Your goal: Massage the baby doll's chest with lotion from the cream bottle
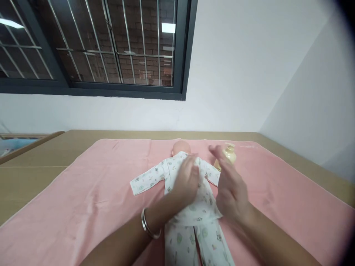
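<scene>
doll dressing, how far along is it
Looks done: the doll lies on the pink towel with its printed top and trousers on. In hand: the left hand rests on the doll's chest; the right hand hangs open beside it, blurred, near a cream bottle. Left: I cannot tell whether the top's front is fastened.

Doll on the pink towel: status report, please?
Left hand flat on doll chest. Right hand open beside it, blurred. Pump bottle behind right hand.
</scene>
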Tool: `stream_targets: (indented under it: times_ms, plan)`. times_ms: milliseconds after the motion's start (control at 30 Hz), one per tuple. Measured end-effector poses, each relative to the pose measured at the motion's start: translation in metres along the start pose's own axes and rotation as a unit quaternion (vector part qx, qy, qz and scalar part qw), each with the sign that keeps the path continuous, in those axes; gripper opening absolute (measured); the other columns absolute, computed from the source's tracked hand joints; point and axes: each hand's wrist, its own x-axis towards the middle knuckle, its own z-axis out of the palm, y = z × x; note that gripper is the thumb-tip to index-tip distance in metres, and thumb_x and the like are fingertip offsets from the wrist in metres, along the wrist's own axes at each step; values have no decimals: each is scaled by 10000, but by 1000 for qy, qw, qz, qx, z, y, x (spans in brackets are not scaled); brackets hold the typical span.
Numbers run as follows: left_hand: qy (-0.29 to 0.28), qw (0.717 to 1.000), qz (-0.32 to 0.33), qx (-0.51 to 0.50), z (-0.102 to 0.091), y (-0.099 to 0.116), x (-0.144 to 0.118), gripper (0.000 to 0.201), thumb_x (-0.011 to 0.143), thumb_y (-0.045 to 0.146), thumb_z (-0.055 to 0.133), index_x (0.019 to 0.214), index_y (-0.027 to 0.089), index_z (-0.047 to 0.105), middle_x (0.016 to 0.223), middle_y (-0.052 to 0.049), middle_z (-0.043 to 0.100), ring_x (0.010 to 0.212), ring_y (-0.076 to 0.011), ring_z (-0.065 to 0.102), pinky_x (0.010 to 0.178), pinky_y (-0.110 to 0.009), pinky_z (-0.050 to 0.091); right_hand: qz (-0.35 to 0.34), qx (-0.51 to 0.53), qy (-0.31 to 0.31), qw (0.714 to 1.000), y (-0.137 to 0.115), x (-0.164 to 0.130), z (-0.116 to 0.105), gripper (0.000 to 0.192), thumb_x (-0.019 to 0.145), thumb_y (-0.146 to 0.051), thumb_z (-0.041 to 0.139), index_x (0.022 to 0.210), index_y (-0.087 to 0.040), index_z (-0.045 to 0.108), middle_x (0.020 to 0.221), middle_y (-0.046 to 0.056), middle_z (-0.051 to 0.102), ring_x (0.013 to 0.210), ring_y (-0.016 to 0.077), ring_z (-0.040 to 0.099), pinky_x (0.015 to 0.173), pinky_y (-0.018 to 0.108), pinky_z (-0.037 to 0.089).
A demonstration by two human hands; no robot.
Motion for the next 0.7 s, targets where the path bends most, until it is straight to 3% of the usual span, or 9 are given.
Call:
stream_targets:
  times_ms: [67, 133, 267, 333, 500, 633, 700]
  plan:
    - [51, 998, -21, 41, -4, -32, 15, 445, 955, 434, 331, 1256, 177, 535, 1339, -138, 530, 1287, -275, 443, 1114, -515, 287, 0, 12, -3, 1000, 12, 1, 14, 491, 920, -254, 403, 1410, -279, 364, 1403, 64, 474, 1291, 273, 443, 1050, 566, 373]
    - [75, 996, -38, 14, -7, -56, 21, 408, 959, 424, 339, 1185, 175, 570, 1246, -131, 597, 1206, -257, 521, 1067, -483, 366, 22, 0, -32, 999, 21, -8, 33, 424, 903, -178, 408, 1311, -245, 499, 1241, 77, 615, 1190, 236, 549, 1042, 516, 404]
    - [118, 988, -64, -72, -3, -80, 12, 370, 960, 429, 355, 1140, 195, 579, 1198, -104, 625, 1152, -234, 563, 1016, -427, 425, 53, -17, -70, 996, 34, -31, 65, 339, 870, -150, 411, 1133, -225, 611, 1097, 71, 681, 1119, 215, 591, 1023, 482, 431]
    - [143, 984, -68, -77, 2, -86, 6, 379, 957, 441, 359, 1166, 203, 567, 1245, -101, 596, 1188, -237, 534, 1034, -430, 409, 78, -21, -105, 991, 40, -34, 72, 343, 866, -158, 407, 1142, -205, 605, 1137, 87, 662, 1146, 213, 569, 1015, 456, 442]
    - [173, 981, -77, -28, 7, -93, 2, 401, 955, 449, 359, 1235, 213, 522, 1313, -100, 540, 1250, -239, 472, 1091, -450, 337, 50, -39, -313, 948, 64, -22, 66, 432, 911, -218, 420, 1338, -239, 481, 1412, 55, 469, 1360, 201, 339, 1137, 473, 255]
    - [153, 985, -74, -4, 7, -94, 2, 398, 966, 416, 346, 1282, 218, 486, 1356, -92, 500, 1283, -232, 432, 1105, -441, 311, 142, -74, -326, 932, 87, -24, 59, 451, 970, -344, 351, 1402, -226, 406, 1496, 80, 324, 1403, 223, 243, 1139, 500, 218]
    - [154, 986, -65, -4, 6, -94, 1, 395, 964, 412, 351, 1275, 215, 493, 1347, -91, 504, 1278, -235, 435, 1096, -435, 321, 204, -111, -313, 921, 86, -30, 59, 525, 967, -416, 343, 1436, -179, 348, 1512, 125, 272, 1409, 260, 218, 1127, 518, 235]
